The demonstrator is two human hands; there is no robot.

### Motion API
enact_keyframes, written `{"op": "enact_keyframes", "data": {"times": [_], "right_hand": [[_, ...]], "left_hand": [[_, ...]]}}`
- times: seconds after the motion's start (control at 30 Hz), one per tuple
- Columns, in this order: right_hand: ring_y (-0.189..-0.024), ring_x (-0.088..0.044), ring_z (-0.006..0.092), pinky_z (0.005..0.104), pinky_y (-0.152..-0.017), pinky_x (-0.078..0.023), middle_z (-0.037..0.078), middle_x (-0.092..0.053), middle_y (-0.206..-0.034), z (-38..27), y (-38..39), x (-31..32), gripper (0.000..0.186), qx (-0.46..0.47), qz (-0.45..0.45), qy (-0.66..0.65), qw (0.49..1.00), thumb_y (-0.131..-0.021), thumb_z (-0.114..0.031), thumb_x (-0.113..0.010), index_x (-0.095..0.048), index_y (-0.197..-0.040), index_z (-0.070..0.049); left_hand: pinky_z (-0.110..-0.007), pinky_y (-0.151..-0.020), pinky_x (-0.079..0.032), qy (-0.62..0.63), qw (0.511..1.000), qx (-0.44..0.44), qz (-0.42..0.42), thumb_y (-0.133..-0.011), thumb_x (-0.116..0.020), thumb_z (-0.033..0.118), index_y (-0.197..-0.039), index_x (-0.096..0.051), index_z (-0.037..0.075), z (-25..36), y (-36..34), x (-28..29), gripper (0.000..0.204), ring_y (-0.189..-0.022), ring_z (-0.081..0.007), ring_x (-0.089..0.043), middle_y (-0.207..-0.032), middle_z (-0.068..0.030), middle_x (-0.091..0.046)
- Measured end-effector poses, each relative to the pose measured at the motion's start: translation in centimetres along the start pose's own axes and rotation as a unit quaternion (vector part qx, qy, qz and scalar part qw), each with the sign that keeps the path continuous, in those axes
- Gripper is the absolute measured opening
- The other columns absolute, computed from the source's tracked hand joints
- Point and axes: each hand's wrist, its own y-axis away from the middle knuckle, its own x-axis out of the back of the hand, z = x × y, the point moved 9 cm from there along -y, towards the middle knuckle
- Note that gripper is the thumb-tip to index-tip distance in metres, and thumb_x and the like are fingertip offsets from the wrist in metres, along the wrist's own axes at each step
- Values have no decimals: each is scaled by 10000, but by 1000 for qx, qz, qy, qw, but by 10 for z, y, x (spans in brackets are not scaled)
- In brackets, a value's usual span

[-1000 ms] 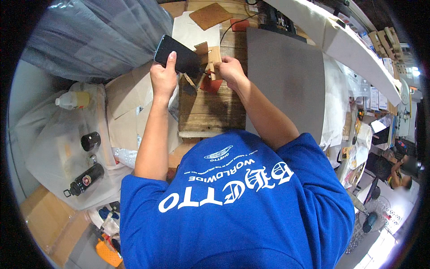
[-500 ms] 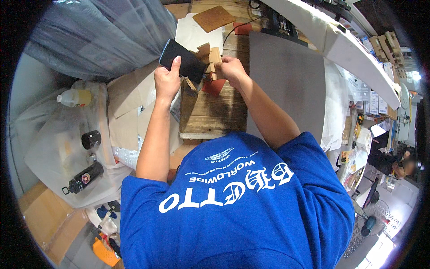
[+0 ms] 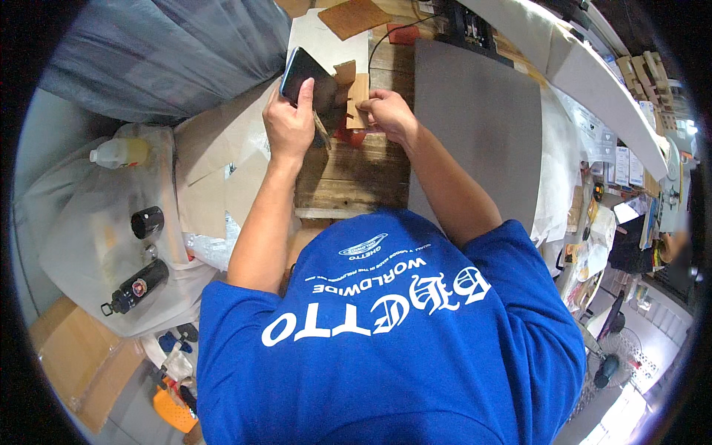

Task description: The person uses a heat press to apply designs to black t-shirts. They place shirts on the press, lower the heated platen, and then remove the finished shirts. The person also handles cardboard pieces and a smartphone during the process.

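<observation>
My left hand (image 3: 289, 122) is closed round a dark-screened smartphone (image 3: 301, 67) with a bluish edge, its thumb lying across the screen. The phone is tilted, its lower part in shadow. Close to its right, my right hand (image 3: 389, 116) pinches a notched tan cardboard piece (image 3: 359, 93) between thumb and fingers. Another brown cardboard flap (image 3: 343, 74) shows between this piece and the phone; whether the two are joined I cannot tell. Below them a red piece (image 3: 357, 139) lies on the wooden table (image 3: 348, 184), partly hidden.
A white sheet (image 3: 319, 35), a brown square sheet (image 3: 354, 18) and a small red piece (image 3: 403, 34) lie beyond my hands. A large grey board (image 3: 475, 133) is on the right. At left are a yellowish bottle (image 3: 122, 153), a black cup (image 3: 147, 222) and a black flask (image 3: 139, 287).
The phone has turned steeper, and my left hand has shifted slightly right with it. The cardboard piece in my right hand has swung to stand more upright, facing up more fully.
</observation>
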Motion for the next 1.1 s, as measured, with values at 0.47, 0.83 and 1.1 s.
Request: {"op": "enact_keyframes", "data": {"times": [0.47, 0.83, 1.1], "right_hand": [[-782, -699, 250, 419, -612, -647, 143, -669, -943, 5, 1, -13, 188, 26, 15, -54, 998, -916, -61, -678, -595, -1059, 28], [-766, -686, 188, 378, -633, -635, 117, -665, -951, 3, 7, -19, 218, 13, -8, -62, 998, -952, -57, -624, -582, -1152, 16], [-770, -680, 175, 389, -665, -637, 115, -665, -959, 2, 11, -22, 251, 6, -18, -49, 999, -952, -63, -620, -567, -1184, 15]], "left_hand": [[-369, -521, -429, -6, 993, 118, 7, -970, -679, 389, -639, -585, -28, -33, -1, 5, 540, -516, -137, -476, -528, -61, -533], [-383, -552, -462, -50, 995, 68, 58, -971, -681, 347, -756, -679, -46, -10, -19, 26, 448, -547, -158, -552, -588, -97, -622], [-414, -489, -405, -108, 991, 68, 33, -978, -661, 379, -542, -554, -16, -5, -39, 31, 599, -457, -177, -459, -467, -74, -487]]}}
